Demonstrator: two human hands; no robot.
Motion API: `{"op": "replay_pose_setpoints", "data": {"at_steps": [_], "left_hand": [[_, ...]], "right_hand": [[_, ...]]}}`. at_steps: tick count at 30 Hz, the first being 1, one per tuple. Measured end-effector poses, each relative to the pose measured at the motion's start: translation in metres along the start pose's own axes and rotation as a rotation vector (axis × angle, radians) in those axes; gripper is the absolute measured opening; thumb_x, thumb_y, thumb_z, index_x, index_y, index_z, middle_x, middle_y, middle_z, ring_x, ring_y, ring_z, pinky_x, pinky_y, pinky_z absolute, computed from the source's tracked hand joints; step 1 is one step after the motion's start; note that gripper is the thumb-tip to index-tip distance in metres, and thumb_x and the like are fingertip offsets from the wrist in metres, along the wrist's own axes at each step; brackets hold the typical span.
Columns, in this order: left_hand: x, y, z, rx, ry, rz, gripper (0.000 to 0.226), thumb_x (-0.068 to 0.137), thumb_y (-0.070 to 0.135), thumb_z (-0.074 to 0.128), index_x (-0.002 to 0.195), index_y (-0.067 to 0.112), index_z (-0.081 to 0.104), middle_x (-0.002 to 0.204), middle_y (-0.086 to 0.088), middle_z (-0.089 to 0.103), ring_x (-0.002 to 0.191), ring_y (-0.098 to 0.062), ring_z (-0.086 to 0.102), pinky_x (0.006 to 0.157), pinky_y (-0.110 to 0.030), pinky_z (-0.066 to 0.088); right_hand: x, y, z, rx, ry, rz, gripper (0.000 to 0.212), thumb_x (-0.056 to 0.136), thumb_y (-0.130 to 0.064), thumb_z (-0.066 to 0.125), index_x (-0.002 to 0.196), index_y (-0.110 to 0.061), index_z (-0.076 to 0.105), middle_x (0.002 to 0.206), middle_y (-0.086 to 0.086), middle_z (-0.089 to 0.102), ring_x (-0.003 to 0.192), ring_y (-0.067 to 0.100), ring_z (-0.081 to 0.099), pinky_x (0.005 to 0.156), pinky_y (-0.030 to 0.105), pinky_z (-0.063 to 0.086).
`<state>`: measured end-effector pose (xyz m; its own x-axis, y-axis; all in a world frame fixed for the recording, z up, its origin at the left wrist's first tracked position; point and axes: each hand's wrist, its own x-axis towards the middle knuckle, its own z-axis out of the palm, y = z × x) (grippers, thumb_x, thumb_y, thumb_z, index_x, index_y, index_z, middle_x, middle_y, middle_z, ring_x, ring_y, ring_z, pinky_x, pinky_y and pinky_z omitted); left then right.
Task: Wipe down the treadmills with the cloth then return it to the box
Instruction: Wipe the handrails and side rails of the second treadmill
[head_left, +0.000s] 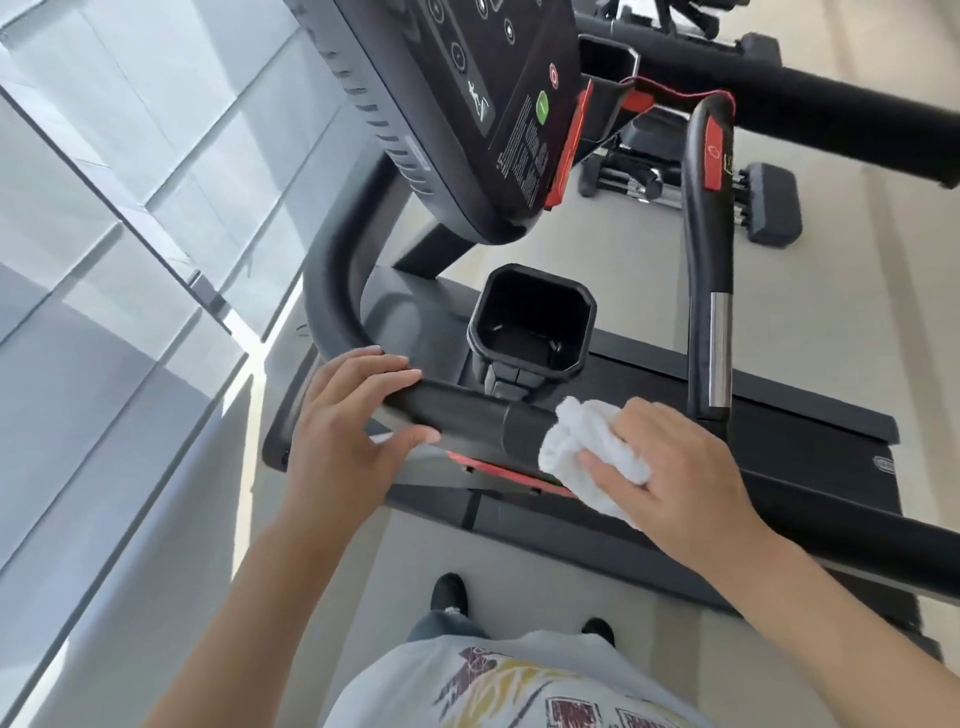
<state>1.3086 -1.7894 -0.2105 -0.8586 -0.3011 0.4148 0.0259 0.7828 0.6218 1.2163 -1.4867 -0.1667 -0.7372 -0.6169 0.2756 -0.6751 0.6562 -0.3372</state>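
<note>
A black treadmill fills the head view, its near side handrail (467, 415) running left to right in front of me. My left hand (343, 421) grips that rail, fingers over the top and thumb underneath. Just to the right, my right hand (675, 467) holds a bunched white cloth (582, 441) and presses it against the same rail. Above the rail sit a square black cup holder (532, 317) and the tilted console (467, 104) with a green and a red button. No box is in view.
A curved inner handle (709, 260) with a red grip and a metal sensor band rises on the right. The treadmill belt (779, 441) lies beyond it. Large windows (104, 260) line the left side. More exercise machines (727, 171) stand on the pale floor behind.
</note>
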Motion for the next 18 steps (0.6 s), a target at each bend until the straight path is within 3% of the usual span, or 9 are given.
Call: {"op": "replay_pose_setpoints", "data": {"at_steps": [4, 8, 10, 13, 16, 18], "left_hand": [[0.001, -0.002, 0.001, -0.031, 0.006, -0.02, 0.049, 0.071, 0.025, 0.098, 0.115, 0.011, 0.078, 0.124, 0.001, 0.071, 0.128, -0.027, 0.059, 0.111, -0.039, 0.045], [0.001, 0.003, -0.002, -0.036, -0.01, -0.037, 0.054, 0.072, 0.013, 0.097, 0.121, 0.01, 0.075, 0.127, 0.005, 0.067, 0.129, -0.023, 0.057, 0.11, -0.025, 0.041], [0.003, 0.002, -0.006, -0.034, -0.031, -0.085, 0.061, 0.071, 0.006, 0.095, 0.127, 0.01, 0.071, 0.131, 0.006, 0.064, 0.131, -0.021, 0.055, 0.11, -0.015, 0.036], [0.005, 0.001, -0.013, -0.014, -0.071, -0.063, 0.067, 0.07, 0.005, 0.095, 0.132, 0.01, 0.069, 0.135, 0.005, 0.063, 0.134, -0.024, 0.054, 0.112, -0.011, 0.031], [0.002, 0.01, -0.012, 0.002, -0.109, -0.021, 0.066, 0.071, 0.005, 0.095, 0.132, 0.009, 0.07, 0.133, 0.003, 0.066, 0.137, -0.025, 0.053, 0.117, -0.022, 0.035], [-0.002, 0.021, -0.005, 0.025, -0.124, 0.02, 0.063, 0.072, 0.007, 0.095, 0.13, 0.009, 0.07, 0.132, 0.001, 0.068, 0.135, -0.025, 0.056, 0.119, -0.045, 0.041]], "right_hand": [[0.027, -0.035, 0.027, -0.003, 0.072, -0.018, 0.038, 0.103, -0.046, 0.048, 0.084, -0.014, 0.055, 0.075, -0.006, 0.048, 0.065, 0.02, 0.048, 0.058, 0.03, 0.032], [0.081, -0.098, 0.075, -0.047, 0.096, -0.15, 0.027, 0.097, -0.038, 0.066, 0.098, -0.011, 0.064, 0.08, 0.001, 0.055, 0.068, 0.025, 0.056, 0.058, 0.038, 0.045], [0.097, -0.116, 0.088, -0.031, 0.084, -0.148, 0.029, 0.098, -0.038, 0.066, 0.109, -0.011, 0.066, 0.083, 0.002, 0.058, 0.07, 0.026, 0.059, 0.061, 0.04, 0.049], [0.097, -0.113, 0.086, 0.066, 0.098, -0.154, 0.031, 0.099, -0.039, 0.065, 0.111, -0.011, 0.067, 0.082, 0.002, 0.058, 0.07, 0.025, 0.059, 0.059, 0.037, 0.047], [0.087, -0.098, 0.076, 0.121, 0.123, -0.157, 0.028, 0.095, -0.039, 0.072, 0.099, -0.012, 0.067, 0.076, 0.0, 0.055, 0.065, 0.021, 0.053, 0.059, 0.028, 0.033], [0.077, -0.087, 0.068, 0.108, 0.121, -0.151, 0.027, 0.093, -0.038, 0.075, 0.093, -0.012, 0.067, 0.075, -0.001, 0.055, 0.064, 0.02, 0.05, 0.059, 0.028, 0.032]]}}
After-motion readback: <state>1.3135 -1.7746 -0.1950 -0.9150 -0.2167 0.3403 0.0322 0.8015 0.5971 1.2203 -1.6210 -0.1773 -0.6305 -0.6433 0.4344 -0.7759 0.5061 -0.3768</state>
